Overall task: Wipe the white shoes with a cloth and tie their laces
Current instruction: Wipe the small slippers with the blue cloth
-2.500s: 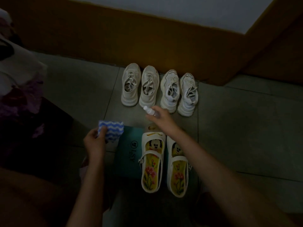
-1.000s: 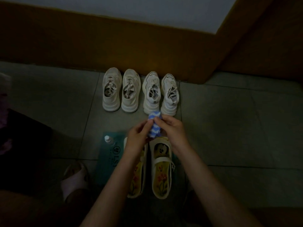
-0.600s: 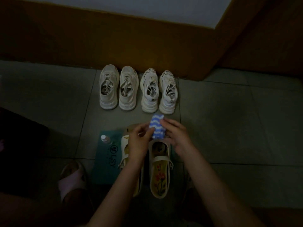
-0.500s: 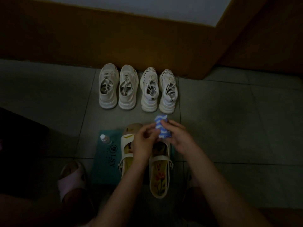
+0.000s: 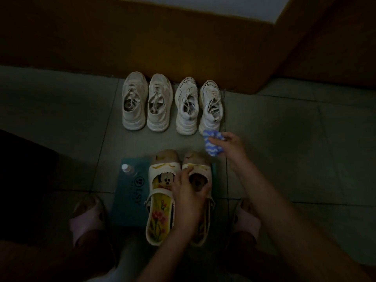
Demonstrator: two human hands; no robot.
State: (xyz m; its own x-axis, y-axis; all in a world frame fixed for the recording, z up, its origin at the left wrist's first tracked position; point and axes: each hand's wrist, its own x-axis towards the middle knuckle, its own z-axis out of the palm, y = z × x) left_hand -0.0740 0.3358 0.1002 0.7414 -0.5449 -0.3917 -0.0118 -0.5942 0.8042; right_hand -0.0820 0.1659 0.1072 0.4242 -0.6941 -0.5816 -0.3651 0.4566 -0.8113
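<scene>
Two pairs of white lace-up sneakers stand heel-towards-me by the brown wall base: the left pair (image 5: 145,101) and the right pair (image 5: 198,105), laces loose. Nearer me, two white strap shoes with cartoon insoles sit on a teal box. My left hand (image 5: 190,191) grips the right strap shoe (image 5: 198,174) around its front opening. The left strap shoe (image 5: 161,198) lies untouched beside it. My right hand (image 5: 228,146) pinches a crumpled blue-and-white wavy cloth (image 5: 212,144) just in front of the rightmost sneaker's heel.
A teal box (image 5: 130,197) lies on the grey tiled floor, with a small clear spray bottle (image 5: 127,169) standing on its far left corner. My feet in pink slippers (image 5: 87,217) flank the box. A dark object fills the left edge.
Both hands held the cloth together above the strap shoes. Now my left hand has dropped onto the right strap shoe, and my right hand has carried the cloth off to the right.
</scene>
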